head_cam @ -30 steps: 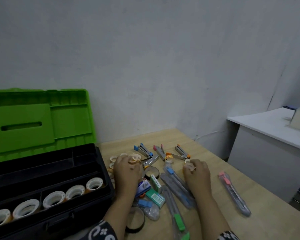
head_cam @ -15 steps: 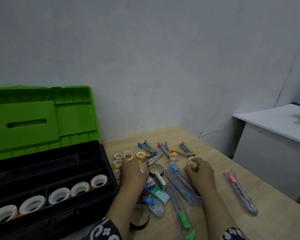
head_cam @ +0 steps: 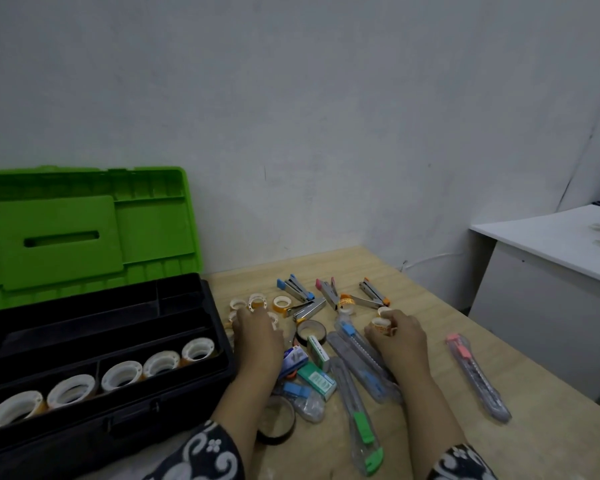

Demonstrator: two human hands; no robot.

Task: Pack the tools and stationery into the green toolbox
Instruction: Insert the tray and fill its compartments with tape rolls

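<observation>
The green toolbox (head_cam: 84,237) stands open at the left, its lid upright behind the black tray (head_cam: 174,306). Several large tape rolls (head_cam: 122,375) line the tray's front compartment. My left hand (head_cam: 257,337) lies just right of the box, fingers curled down over small tape rolls (head_cam: 257,301). My right hand (head_cam: 399,337) pinches another small tape roll (head_cam: 380,323) just above the table. Loose on the wooden table lie staplers (head_cam: 295,287), packaged utility knives (head_cam: 364,431), staple boxes (head_cam: 317,381) and a black tape ring (head_cam: 310,332).
A pink utility knife (head_cam: 475,372) lies apart at the right on the wooden table (head_cam: 447,341). A second black tape ring (head_cam: 278,420) sits by my left forearm. A white desk (head_cam: 551,247) stands beyond the table's right edge. The wall is close behind.
My right hand has lifted a small tape roll and drawn it slightly back. My left hand has slid left toward the toolbox, uncovering a few small rolls. The camera has shifted a little.
</observation>
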